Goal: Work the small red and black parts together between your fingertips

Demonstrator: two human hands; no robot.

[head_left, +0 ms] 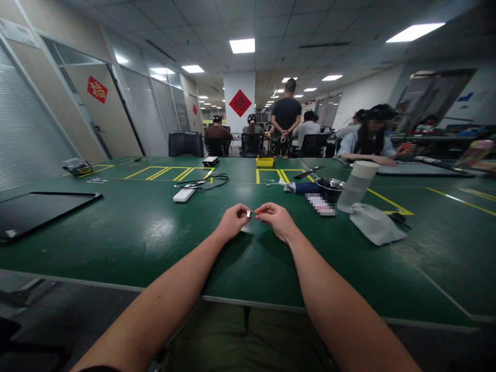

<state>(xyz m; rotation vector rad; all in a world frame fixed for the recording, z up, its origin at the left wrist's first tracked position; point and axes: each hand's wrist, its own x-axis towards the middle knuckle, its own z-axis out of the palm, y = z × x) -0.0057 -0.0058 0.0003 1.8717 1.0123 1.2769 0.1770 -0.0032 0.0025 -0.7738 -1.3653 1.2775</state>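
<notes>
Above the green table [163,243], my left hand [233,222] pinches a small shiny metal piece [248,214] between thumb and fingertips. Just to its right, my right hand [279,221] is closed on a small red piece [259,212]. The fingertips of both hands face each other with a narrow gap between them. Both pieces are too small to tell their exact kind. Fingers hide part of each.
Beyond my left hand lie a white power strip [185,194] and a black cable [213,181]. On the right are a metal bowl [330,187], a translucent bottle [356,187] and a grey pouch [375,223]. A yellow box [265,161] stands farther back. People sit beyond.
</notes>
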